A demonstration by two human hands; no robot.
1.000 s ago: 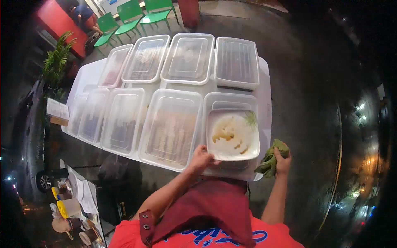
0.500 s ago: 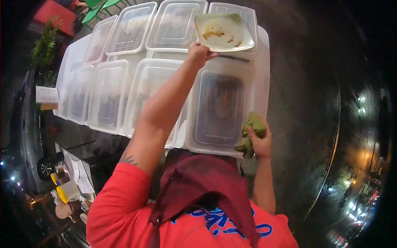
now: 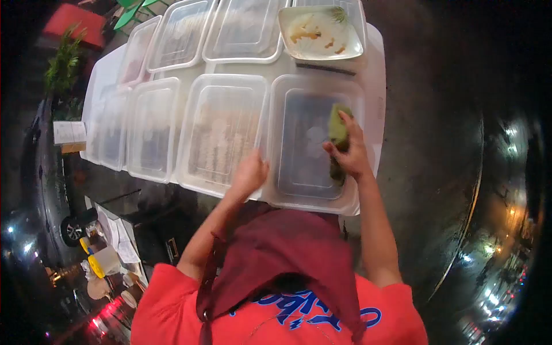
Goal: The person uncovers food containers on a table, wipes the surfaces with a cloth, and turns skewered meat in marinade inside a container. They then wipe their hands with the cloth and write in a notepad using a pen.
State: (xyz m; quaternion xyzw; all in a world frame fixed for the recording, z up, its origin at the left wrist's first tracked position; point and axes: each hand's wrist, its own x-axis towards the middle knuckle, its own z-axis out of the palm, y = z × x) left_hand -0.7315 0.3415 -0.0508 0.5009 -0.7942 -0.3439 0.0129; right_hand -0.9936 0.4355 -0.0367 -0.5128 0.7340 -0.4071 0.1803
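Observation:
My right hand (image 3: 353, 150) grips a crumpled green cloth (image 3: 340, 126) over the front right clear plastic container (image 3: 287, 198), whose lid shows dark contents beneath it. To the left, my left hand (image 3: 250, 174) is curled closed at the right edge of a lidded container (image 3: 215, 115) with pale contents; nothing shows in its fingers. A white square plate (image 3: 299, 47) with brown sauce smears and a green sprig rests on the back right container. Below the plate's front edge lies a dark narrow strip (image 3: 325, 69).
Several lidded clear containers (image 3: 150, 132) stand in two rows on a white table (image 3: 375, 75). A small box with a paper (image 3: 69, 133) is at its left end. Lower left are papers (image 3: 119, 233) and a yellow-lidded tub (image 3: 106, 260). Wet dark pavement (image 3: 431, 144) lies to the right.
My left hand has let go of the plate and come back toward me, over the front containers. My right hand has moved the cloth forward and up onto the front right lid.

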